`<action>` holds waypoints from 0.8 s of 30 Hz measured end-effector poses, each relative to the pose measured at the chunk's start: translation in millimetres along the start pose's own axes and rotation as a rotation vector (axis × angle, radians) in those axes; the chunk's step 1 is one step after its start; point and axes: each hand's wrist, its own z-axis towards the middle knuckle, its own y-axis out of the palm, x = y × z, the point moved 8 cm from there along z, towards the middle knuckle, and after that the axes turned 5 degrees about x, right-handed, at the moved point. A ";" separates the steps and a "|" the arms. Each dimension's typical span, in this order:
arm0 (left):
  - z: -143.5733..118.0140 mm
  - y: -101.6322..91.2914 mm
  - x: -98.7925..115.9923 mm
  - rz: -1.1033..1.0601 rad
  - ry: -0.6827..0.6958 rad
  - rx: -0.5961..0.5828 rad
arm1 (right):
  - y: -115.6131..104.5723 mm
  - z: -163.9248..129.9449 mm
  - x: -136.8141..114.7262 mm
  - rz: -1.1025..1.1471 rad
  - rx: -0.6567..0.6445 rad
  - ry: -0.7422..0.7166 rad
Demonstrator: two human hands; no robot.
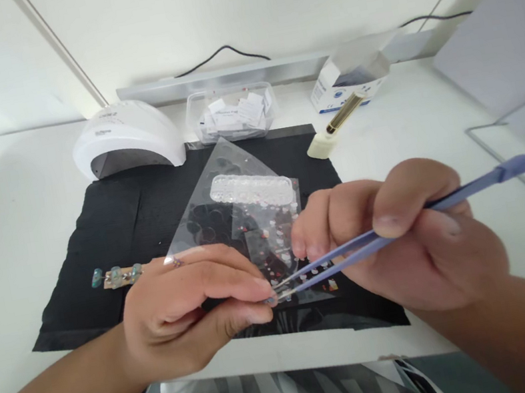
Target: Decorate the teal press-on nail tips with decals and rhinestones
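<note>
Pinching lavender tweezers (399, 223) in the right hand (402, 239), grip closed on them between thumb and fingers, tips meeting the left hand (196, 310) over the black mat (110, 230) on the desk (7, 221). Left grip closed, thumb and forefinger pressed on something too small to tell at the tweezer tips. Behind: clear sheets of gems (251, 191), nail lamp (128, 139), nail-tip strip (116, 275).

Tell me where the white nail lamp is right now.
In the head view the white nail lamp sits at the far left of the table, touching the back left corner of the black mat, left of the clear plastic box.
</note>
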 end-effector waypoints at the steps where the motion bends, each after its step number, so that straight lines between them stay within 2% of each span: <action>1: -0.3 0.2 0.0 -0.012 0.000 0.002 | -0.4 -0.1 0.8 0.007 0.005 0.004; 7: -0.9 2.4 -0.6 -0.071 -0.005 -0.017 | 1.5 -0.3 4.7 0.005 0.029 0.042; 13: 1.0 4.0 0.7 -0.047 0.027 -0.038 | 2.2 -1.1 6.1 0.016 0.036 0.064; 24: 0.3 5.0 0.5 -0.018 0.004 -0.042 | 2.1 -0.7 6.4 0.025 0.027 0.093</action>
